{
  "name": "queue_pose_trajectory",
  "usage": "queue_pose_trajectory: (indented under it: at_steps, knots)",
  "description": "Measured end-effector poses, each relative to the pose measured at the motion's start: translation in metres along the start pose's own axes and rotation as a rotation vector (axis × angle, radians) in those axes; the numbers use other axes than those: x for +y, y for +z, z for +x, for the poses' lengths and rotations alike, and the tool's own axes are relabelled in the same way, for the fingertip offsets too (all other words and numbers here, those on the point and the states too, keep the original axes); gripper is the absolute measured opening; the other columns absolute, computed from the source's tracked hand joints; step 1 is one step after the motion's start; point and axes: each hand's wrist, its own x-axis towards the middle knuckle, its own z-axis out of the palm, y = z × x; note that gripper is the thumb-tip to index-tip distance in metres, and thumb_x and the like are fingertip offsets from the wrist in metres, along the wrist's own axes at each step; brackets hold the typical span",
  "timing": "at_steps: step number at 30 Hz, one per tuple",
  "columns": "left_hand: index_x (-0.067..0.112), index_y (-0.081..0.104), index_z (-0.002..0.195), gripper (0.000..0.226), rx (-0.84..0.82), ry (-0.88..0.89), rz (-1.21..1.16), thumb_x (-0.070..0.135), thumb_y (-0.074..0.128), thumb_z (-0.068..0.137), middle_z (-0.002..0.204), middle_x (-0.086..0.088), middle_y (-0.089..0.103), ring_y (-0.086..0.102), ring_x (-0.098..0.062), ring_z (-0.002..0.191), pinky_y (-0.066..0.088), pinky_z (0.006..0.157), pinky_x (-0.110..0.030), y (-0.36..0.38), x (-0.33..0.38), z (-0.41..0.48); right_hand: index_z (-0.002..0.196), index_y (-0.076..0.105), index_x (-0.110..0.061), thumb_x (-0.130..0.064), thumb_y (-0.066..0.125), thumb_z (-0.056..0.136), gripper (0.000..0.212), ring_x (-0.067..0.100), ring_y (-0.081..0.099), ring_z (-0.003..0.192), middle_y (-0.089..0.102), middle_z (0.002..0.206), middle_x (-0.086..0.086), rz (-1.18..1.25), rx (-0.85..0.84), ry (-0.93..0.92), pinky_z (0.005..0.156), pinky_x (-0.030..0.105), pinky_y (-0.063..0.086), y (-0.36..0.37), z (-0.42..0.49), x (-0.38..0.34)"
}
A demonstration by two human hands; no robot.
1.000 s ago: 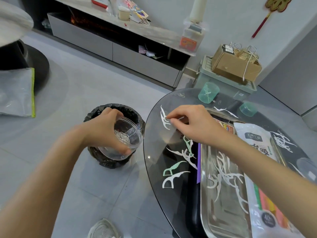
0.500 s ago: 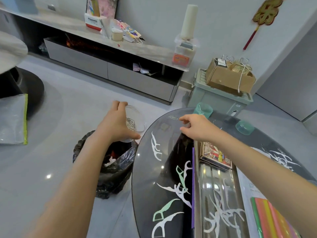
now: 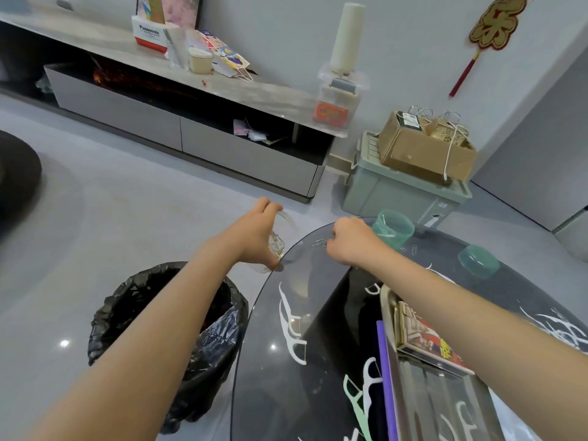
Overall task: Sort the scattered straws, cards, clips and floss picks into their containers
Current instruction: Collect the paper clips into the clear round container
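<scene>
Paper clips (image 3: pixel 319 242) — thin silvery wire loops, small and slightly blurred — are seen lying on the dark glass table (image 3: pixel 318 281), close to its far left rim and just beside the right hand (image 3: pixel 350 241). That hand is held knuckles-up over the glass with its fingers curled downward toward the clips. The fingertips are hidden, so whether a clip is pinched cannot be told. Just off the rim, the clear container (image 3: pixel 281 240) is gripped by the left hand (image 3: pixel 251 237), fingers over its upper edge and thumb beneath. It is tilted with its mouth turned toward the table, and its lower side is level with the table's edge, touching or nearly so. One more single clip (image 3: pixel 413 249) is found past the right wrist, near the teal cup (image 3: pixel 394 226), through whose wall a white shape is faintly seen. A teal lid (image 3: pixel 478 261) is set well apart to the right. White floss picks (image 3: pixel 291 326) are strewn along the left curve of the table, with green floss picks (image 3: pixel 359 399) nearer the camera, beside a purple straw (image 3: pixel 385 377) laid against the metal tray (image 3: pixel 423 386). A card box (image 3: pixel 426 342) is lodged at the tray's far end, under the right forearm. Bare glass is left between the clips and the nearest floss picks — and below the left forearm the black-bagged bin (image 3: pixel 165 313) is stood hard by the table's rim, on open grey floor (image 3: pixel 127 218).
</scene>
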Motion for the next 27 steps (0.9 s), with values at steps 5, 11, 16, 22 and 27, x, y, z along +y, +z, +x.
queue_pose_trajectory:
  at_steps: [5,11,16,22,27]
  knots:
    - [0.013,0.025,0.145,0.116,-0.039,0.056,-0.104,0.029,0.093,0.052,0.142,0.003,0.025,0.039,-0.021,0.128,0.038,0.102,-0.034,0.014,-0.004,0.015,0.058,0.032,-0.009,-0.002,0.041,0.084,0.028,0.024,0.035,0.061,0.037,0.061,0.007,0.075,-0.019,0.014,0.043,0.027,0.022,-0.006,0.008,-0.016]
    - [0.008,0.028,0.144,0.11,-0.042,0.05,-0.249,0.025,0.092,0.056,0.14,-0.003,0.031,0.034,-0.016,0.135,0.032,0.108,-0.028,0.02,-0.012,0.013,0.104,0.061,0.008,0.002,0.046,0.088,0.023,0.036,0.062,0.102,0.065,0.107,0.024,0.555,-0.061,0.054,0.087,0.043,0.053,0.003,0.022,-0.039]
    - [0.007,0.028,0.143,0.107,-0.016,0.021,-0.295,0.02,0.091,0.057,0.139,-0.004,0.031,0.035,-0.016,0.134,0.031,0.106,-0.023,0.022,-0.019,0.007,0.108,0.065,0.002,0.009,0.042,0.087,0.031,0.027,0.064,0.105,0.065,0.103,0.015,0.812,-0.025,0.002,0.099,0.038,0.048,0.001,0.004,-0.032]
    - [0.011,0.028,0.144,0.114,0.072,-0.054,-0.237,0.031,0.093,0.052,0.14,0.0,0.031,0.036,-0.016,0.133,0.032,0.109,-0.031,-0.001,-0.028,-0.019,0.115,0.062,-0.001,0.005,0.034,0.094,0.036,0.017,0.064,0.097,0.064,0.097,0.006,0.774,0.076,-0.101,0.089,0.024,0.052,-0.028,-0.048,0.006]
    - [0.01,0.032,0.142,0.117,0.183,-0.098,-0.184,0.04,0.093,0.047,0.137,0.0,0.034,0.041,-0.019,0.128,0.036,0.108,-0.039,-0.043,-0.001,-0.056,0.112,0.064,-0.007,0.004,0.038,0.095,0.033,0.016,0.064,0.099,0.067,0.103,0.008,0.767,0.112,-0.105,0.089,0.023,0.051,-0.053,-0.106,0.044]
